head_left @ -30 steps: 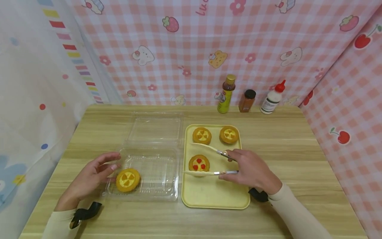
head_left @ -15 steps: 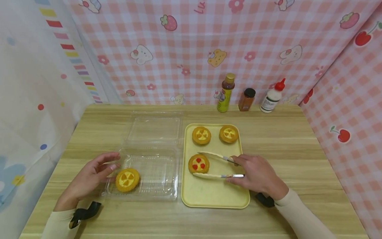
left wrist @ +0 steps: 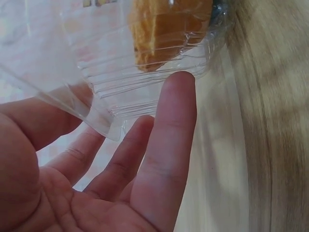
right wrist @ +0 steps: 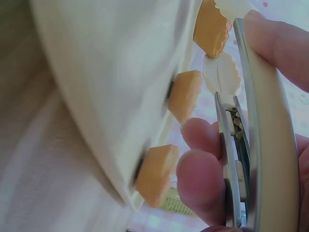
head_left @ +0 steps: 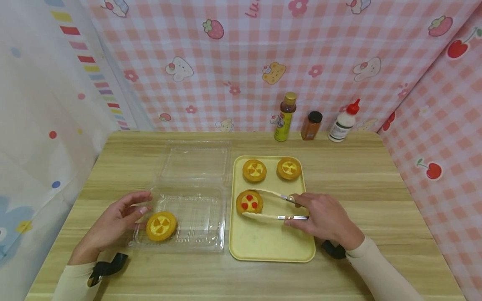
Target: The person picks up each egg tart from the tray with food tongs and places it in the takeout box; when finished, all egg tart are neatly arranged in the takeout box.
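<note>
My right hand (head_left: 326, 219) grips a pair of tongs (head_left: 293, 218) with cream leaf-shaped tips. Those tips stand on either side of an egg tart with red hearts (head_left: 249, 203), over the yellow tray (head_left: 273, 244); whether it is lifted I cannot tell. At the left, my left hand (head_left: 113, 221) touches the side of a clear plastic box (head_left: 199, 217), its fingers loosely extended. In the left wrist view the box's rim (left wrist: 104, 133) passes between thumb and fingers. A tart with an orange fan pattern (head_left: 161, 226) lies in the box's near left corner.
Two more fan-patterned tarts (head_left: 254, 171) sit at the tray's far end. The box's lid (head_left: 197, 161) lies folded back. Along the rear wall stand a yellow-green bottle (head_left: 285, 119), a black-capped jar (head_left: 311, 126) and a white bottle with red nozzle (head_left: 343, 122).
The tongs first drew back right, apart from the heart tart, then closed in around it. The tart has shifted slightly away and to the left. My left hand has stayed still.
</note>
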{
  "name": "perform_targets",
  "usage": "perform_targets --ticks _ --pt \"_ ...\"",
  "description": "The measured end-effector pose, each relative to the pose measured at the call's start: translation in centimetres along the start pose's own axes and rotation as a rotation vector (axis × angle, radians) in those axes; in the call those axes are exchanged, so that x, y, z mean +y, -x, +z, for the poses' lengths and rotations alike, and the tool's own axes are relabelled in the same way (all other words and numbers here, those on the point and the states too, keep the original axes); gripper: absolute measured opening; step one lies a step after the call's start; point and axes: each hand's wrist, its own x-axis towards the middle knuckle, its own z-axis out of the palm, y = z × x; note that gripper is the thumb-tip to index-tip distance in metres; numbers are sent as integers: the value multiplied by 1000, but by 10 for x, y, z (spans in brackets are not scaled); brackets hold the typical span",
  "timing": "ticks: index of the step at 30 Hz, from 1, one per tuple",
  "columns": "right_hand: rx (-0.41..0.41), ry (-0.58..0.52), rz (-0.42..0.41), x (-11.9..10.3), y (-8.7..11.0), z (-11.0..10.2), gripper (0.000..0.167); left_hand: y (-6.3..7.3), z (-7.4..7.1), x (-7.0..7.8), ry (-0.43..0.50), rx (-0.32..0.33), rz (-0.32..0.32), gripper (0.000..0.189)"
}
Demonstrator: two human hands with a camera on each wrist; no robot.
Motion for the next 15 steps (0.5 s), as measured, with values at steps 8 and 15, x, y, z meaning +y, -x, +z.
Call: perform_targets --ticks 8,15 --pt "12 -25 -25 -5 -11 -7 57 2 -1 0 -3 -14 -6 53" --pt "46 -19 -70 -11 -24 -13 55 1 -1 2 4 -12 -17 55"
